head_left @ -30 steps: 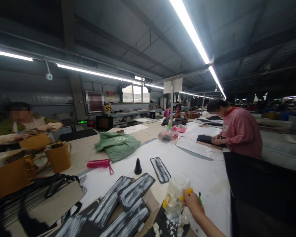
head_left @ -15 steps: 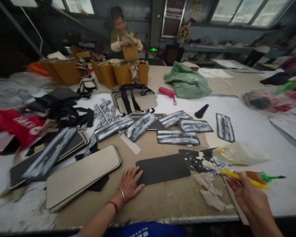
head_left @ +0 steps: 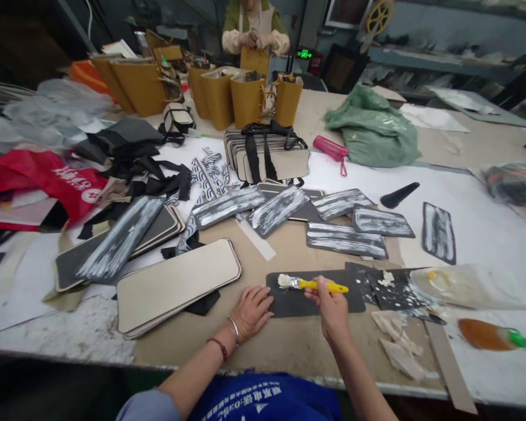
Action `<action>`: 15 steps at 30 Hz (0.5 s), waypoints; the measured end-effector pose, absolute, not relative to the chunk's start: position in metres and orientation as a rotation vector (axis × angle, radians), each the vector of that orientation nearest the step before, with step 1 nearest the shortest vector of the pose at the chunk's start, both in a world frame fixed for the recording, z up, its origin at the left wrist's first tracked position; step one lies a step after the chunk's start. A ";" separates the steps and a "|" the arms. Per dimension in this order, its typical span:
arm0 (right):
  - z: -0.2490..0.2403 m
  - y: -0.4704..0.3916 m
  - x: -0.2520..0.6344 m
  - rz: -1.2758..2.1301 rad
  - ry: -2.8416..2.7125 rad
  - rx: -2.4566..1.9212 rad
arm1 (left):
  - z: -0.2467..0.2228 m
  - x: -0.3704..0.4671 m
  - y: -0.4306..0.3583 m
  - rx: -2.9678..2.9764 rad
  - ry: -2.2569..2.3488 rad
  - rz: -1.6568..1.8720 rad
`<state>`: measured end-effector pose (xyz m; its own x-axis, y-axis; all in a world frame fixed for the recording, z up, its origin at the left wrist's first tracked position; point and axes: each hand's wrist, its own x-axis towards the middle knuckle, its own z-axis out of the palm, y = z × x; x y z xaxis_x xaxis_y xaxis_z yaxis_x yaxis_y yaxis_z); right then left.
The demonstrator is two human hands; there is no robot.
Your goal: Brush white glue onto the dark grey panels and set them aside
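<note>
Posture, left and right sides.
Left grip [head_left: 251, 314]: palm down, fingers slightly parted, pointing forward and right; left forearm [head_left: 193, 376] angled inward from lower left. Right grip [head_left: 332, 310]: thumb and fingers closed; right forearm [head_left: 359, 380] slanted inward from lower right.

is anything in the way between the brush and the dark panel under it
Nothing visible stands between the brush, in the grip of the right hand, and the dark panel below it. The left hand rests at the panel's left edge, beside the bristles; whether they touch the panel is unclear.
</note>
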<state>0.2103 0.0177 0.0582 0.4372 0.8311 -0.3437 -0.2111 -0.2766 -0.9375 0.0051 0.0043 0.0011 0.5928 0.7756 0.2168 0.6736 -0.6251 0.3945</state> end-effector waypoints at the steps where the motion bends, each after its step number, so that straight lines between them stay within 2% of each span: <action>1: 0.056 0.020 0.205 1.123 -0.561 -1.534 | 0.002 0.005 0.005 2.546 1.191 0.541; 9: 0.042 0.028 0.188 1.110 -0.569 -1.602 | -0.003 0.006 0.006 2.538 1.190 0.619; 15: 0.042 0.024 0.228 0.930 -0.591 -1.721 | -0.004 0.008 0.006 2.543 1.200 0.721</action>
